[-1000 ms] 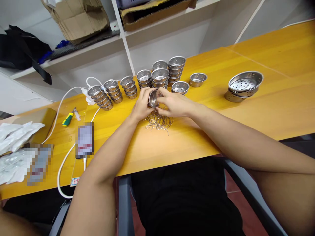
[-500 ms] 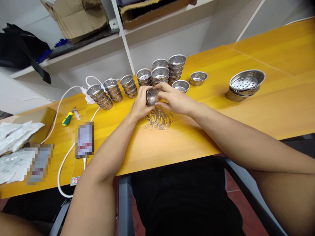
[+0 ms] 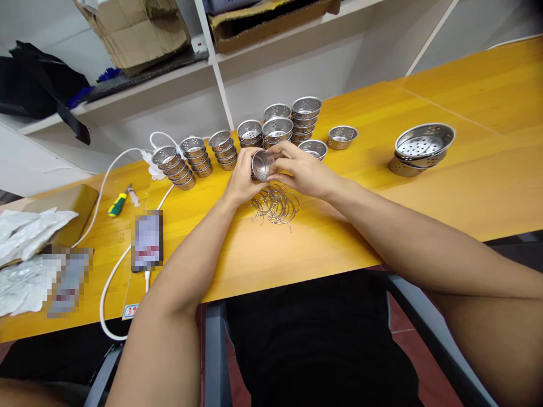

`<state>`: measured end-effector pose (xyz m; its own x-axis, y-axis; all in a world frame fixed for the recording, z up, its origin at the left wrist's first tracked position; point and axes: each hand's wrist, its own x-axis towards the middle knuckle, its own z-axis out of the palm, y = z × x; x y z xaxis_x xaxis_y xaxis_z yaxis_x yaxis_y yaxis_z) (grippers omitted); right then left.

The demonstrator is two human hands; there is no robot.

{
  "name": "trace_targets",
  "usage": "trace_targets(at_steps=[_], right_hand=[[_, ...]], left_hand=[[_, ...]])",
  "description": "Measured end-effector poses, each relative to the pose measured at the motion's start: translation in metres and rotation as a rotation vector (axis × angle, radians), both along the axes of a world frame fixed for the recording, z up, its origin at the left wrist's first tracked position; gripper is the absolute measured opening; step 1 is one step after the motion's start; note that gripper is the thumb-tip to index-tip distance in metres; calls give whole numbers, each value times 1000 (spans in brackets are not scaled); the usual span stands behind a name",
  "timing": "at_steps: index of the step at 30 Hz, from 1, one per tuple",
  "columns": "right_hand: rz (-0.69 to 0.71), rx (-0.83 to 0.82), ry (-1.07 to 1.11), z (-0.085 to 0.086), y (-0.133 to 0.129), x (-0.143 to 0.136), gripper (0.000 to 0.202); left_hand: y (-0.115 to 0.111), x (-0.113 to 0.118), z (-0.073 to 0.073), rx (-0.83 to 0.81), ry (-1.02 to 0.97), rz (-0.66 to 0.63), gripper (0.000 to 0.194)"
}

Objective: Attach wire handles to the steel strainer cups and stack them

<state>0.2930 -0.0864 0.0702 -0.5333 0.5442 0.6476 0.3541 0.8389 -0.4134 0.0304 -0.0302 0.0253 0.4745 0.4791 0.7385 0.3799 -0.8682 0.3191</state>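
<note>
Near the wire pile (image 3: 275, 206), left hand (image 3: 241, 180) is wrapping one steel cup (image 3: 261, 165), its mouth facing the camera. Right hand (image 3: 303, 169) is holding its fingers narrow at the rim; can't tell if they're pinching metal or wire. Good handling: left should be bracing without denting; right should be working by fingertips, leaving the rim visible. Counts: seven cup stacks (image 3: 277, 131) are standing behind, one lone cup (image 3: 343, 137) is sitting right, at least two nested cups (image 3: 424, 148) farther right; one screwdriver (image 3: 117, 204) is lying left. Wires are overlapping, uncountable.
</note>
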Motion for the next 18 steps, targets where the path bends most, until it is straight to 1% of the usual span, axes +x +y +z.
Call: trace_targets(at_steps=[3, 6, 8, 10, 12, 13, 14, 15, 18], right_hand=[[33, 2, -21, 4, -1, 2, 19], [24, -33, 1, 8, -6, 2, 18], [-21, -52, 24, 10, -11, -1, 18], [-107, -51, 62, 12, -15, -4, 21], [-184, -30, 115, 14, -16, -4, 25], [-191, -21, 129, 15, -16, -2, 27], [-164, -16, 125, 16, -15, 1, 27], [-106, -16, 103, 17, -14, 4, 27], [117, -72, -58, 13, -8, 13, 25]], left_hand=[[-3, 0, 3, -15, 18, 17, 94], [-6, 0, 6, -10, 14, 47, 94], [-6, 0, 7, -9, -7, 78, 94], [-5, -3, 5, -14, -41, 105, 93], [0, -6, 1, -23, -94, 131, 92], [3, -9, -1, -30, -128, 149, 91], [7, -11, -5, -40, -165, 171, 91], [11, -13, -8, -52, -205, 196, 91], [21, -18, -16, -106, -304, 260, 97]])
